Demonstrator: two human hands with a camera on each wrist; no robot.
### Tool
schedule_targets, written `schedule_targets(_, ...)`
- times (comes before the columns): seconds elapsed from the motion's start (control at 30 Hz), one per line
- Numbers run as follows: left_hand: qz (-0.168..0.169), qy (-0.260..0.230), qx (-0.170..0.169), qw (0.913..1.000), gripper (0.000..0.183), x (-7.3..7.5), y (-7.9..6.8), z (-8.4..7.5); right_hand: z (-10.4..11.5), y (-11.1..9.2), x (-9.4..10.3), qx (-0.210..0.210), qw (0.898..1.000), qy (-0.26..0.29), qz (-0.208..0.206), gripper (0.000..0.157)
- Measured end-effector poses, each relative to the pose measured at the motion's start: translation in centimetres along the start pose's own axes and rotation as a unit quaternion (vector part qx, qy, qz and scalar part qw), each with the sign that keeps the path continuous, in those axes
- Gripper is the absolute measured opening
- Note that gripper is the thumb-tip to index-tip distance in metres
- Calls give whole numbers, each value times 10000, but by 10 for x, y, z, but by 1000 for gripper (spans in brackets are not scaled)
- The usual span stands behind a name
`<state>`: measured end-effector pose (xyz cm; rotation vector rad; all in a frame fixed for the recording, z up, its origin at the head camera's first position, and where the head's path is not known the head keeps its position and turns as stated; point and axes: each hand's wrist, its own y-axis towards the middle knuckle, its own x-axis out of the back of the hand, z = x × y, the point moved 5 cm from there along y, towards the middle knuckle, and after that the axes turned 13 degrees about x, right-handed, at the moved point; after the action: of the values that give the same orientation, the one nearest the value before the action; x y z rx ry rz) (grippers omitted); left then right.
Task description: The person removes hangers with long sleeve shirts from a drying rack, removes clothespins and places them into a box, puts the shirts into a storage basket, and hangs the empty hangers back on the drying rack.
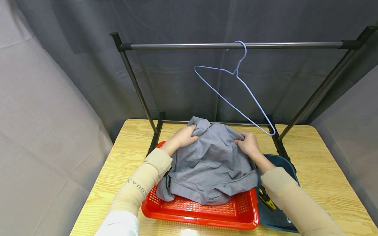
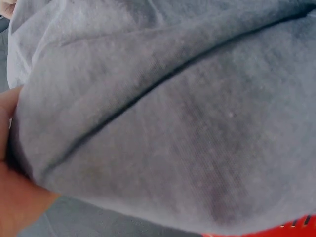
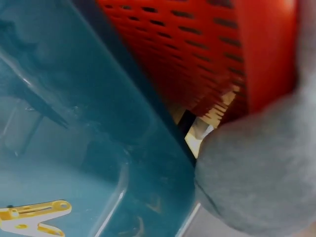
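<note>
A grey cloth garment (image 1: 209, 164) is bunched over a red plastic basket (image 1: 203, 221), its lower edge draped inside near the front rim. My left hand (image 1: 184, 136) grips the garment's upper left part. On the upper right edge, my right hand (image 1: 249, 143) pinches the fabric. In the left wrist view the grey cloth (image 2: 148, 123) fills most of the picture, with part of the left hand (image 2: 19, 197) at the left edge. The right wrist view shows a hanging fold of the garment (image 3: 256, 168) beside the red basket (image 3: 187, 54); the right hand is hidden there.
A lavender hanger (image 1: 228, 102) hangs from the metal rail (image 1: 183, 46) of a black-ended rack behind the basket. Right of the basket stands a blue bin (image 1: 274, 218) holding yellow clothes pegs (image 1: 270, 204). Everything stands on a wooden table (image 1: 109, 177), with grey curtains behind.
</note>
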<state>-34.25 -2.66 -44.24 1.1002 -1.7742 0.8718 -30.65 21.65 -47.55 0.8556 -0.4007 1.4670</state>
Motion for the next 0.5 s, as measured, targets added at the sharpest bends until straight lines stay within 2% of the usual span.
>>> schedule_targets(0.2,-351,-36,-45,9994,30,7,-11,1,20,-2,6,378,9987,201,-276,22)
schedule_targets(0.33,-639,86,-141,9978,27,14,-23,0,39,-5,11,800,9951,349,-471,18)
schedule_targets(0.5,-1098,314,-596,9917,25,19,-40,-4,63,-13,16,1428,9869,484,-577,16)
